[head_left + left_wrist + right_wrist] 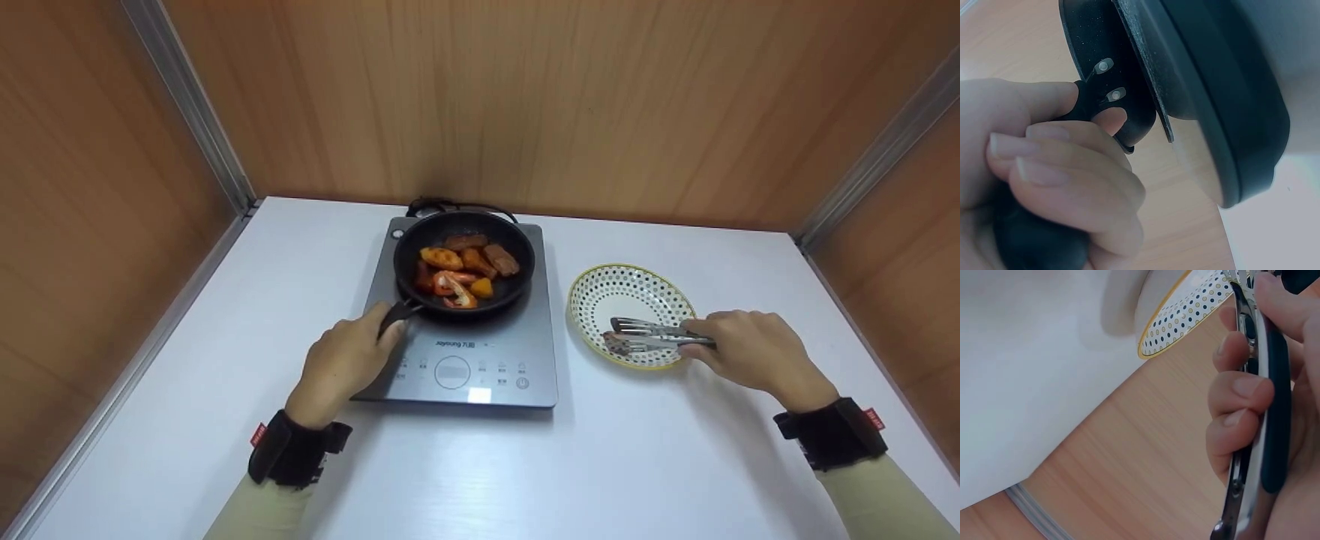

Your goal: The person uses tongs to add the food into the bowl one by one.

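Observation:
My left hand (341,364) grips the black handle (395,315) of a frying pan (519,238), which sits over an induction cooktop (495,337). In the pan are a reddish-orange shrimp (454,287), browned meat slices (501,259) and several orange-yellow pieces. On the right, my right hand (754,349) holds metal tongs (656,332) with dark grips, fingers curled round both arms in the right wrist view. A small browned piece of food (616,344) shows at the tongs' tips, over the near left part of a dotted plate (596,292) with a yellow rim.
A black cord (480,205) runs behind the cooktop. The white table (622,457) is enclosed by wood-grain panels (525,105) at the back and both sides, with metal posts (199,112) in the corners. The plate lies to the right of the cooktop.

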`<control>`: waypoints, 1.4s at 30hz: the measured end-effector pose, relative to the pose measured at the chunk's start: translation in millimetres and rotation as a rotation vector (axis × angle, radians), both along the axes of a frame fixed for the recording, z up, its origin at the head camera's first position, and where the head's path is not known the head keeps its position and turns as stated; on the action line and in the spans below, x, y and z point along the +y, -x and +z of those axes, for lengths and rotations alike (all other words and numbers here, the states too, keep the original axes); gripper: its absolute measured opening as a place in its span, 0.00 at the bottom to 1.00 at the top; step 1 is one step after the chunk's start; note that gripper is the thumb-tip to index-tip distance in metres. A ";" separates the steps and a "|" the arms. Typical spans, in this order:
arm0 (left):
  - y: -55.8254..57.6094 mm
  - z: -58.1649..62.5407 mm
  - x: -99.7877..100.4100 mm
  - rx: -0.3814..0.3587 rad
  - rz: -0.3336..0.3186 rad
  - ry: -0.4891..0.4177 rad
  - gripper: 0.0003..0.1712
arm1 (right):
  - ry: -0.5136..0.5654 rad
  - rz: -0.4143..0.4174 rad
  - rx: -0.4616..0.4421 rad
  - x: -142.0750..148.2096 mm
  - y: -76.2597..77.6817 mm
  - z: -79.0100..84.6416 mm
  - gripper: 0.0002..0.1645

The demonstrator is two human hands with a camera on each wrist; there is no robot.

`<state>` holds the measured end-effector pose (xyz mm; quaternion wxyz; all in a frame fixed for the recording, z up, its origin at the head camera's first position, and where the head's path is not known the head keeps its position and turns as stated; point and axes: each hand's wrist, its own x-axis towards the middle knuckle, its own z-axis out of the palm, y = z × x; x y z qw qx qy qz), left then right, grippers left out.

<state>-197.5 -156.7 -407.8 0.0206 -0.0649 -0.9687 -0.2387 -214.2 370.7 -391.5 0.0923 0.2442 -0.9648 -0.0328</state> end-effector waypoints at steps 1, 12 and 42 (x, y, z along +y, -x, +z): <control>-0.1 0.1 0.0 0.000 0.001 0.003 0.14 | -0.001 0.008 0.012 0.2 -0.1 -0.6 0.23; -1.4 1.8 0.1 -0.009 -0.004 -0.009 0.14 | -0.002 0.036 0.079 1.8 -1.1 -6.2 0.22; -1.5 -0.6 0.3 0.007 -0.001 -0.003 0.13 | 0.062 0.071 0.240 -0.2 2.3 -0.4 0.18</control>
